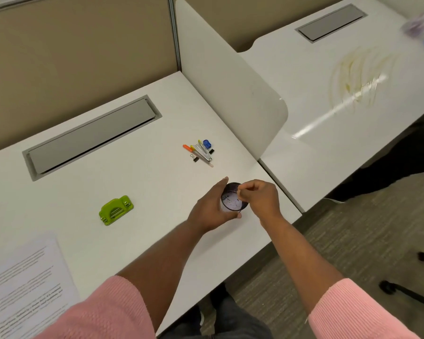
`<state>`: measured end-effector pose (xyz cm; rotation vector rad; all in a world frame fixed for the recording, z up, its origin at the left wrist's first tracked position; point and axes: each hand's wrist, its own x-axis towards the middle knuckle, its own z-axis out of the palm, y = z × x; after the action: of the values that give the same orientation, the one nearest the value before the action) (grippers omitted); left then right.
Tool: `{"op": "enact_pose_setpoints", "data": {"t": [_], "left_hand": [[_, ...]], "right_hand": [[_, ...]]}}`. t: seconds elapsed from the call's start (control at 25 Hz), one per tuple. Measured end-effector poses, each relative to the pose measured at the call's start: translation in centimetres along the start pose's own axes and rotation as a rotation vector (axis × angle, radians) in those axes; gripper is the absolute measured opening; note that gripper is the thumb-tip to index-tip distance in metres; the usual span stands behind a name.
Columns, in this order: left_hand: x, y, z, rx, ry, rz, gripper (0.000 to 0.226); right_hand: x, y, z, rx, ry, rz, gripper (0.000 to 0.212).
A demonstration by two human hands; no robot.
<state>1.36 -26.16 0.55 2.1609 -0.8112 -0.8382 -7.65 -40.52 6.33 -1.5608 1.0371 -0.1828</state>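
We see a smooth desk — faintly glossy. The cup looks dark and matt; our sleeves are ribbed knit.

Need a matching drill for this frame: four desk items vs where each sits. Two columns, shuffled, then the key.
1. green plastic hole punch
2. printed white paper sheet
3. small dark round cup
4. cluster of pens and binder clips

A. gripped by the left hand, near the right edge of the white desk
B. bottom-left corner of the view
C. close to the white divider panel
D. mid-desk, on the near side of the grey hatch

Pairs: 1-D, 2-B, 3-A, 4-C
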Motion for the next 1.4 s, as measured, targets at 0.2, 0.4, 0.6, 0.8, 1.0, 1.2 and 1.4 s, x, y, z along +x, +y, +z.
{"op": "enact_pose_setpoints", "data": {"t": [0.2,0.4,0.6,0.8,1.0,1.2,1.4], "left_hand": [[0.3,0.3,0.7,-0.006,0.018,-0.043,0.113],[-0.1,0.5,0.6,-0.020,0.033,-0.045,0.112],[-0.4,0.6,0.7,-0.021,0.056,-0.036,0.111],[-0.7,0.7,0.6,-0.023,0.055,-0.042,0.113],[-2.2,0.1,-0.1,0.018,0.080,-0.043,0.111],[-6.5,-3.7,-1.8,0.157,0.181,-0.045,0.105],[-12.1,-10.2,-3.5,0.458,0.285,-0.148,0.089]], "right_hand": [[0.4,0.3,-0.1,-0.241,0.037,-0.154,0.011],[0.5,0.4,-0.2,-0.350,0.009,-0.211,0.013],[0.3,0.7,-0.1,-0.412,0.002,-0.271,0.015],[-0.2,0.7,0.0,-0.428,-0.007,-0.316,0.018],[-1.5,0.5,1.2,-0.387,0.010,-0.390,0.016],[-3.9,0.7,5.9,-0.326,-0.102,-0.495,0.017],[-5.9,2.7,10.8,-0.375,-0.235,-0.562,0.017]]}}
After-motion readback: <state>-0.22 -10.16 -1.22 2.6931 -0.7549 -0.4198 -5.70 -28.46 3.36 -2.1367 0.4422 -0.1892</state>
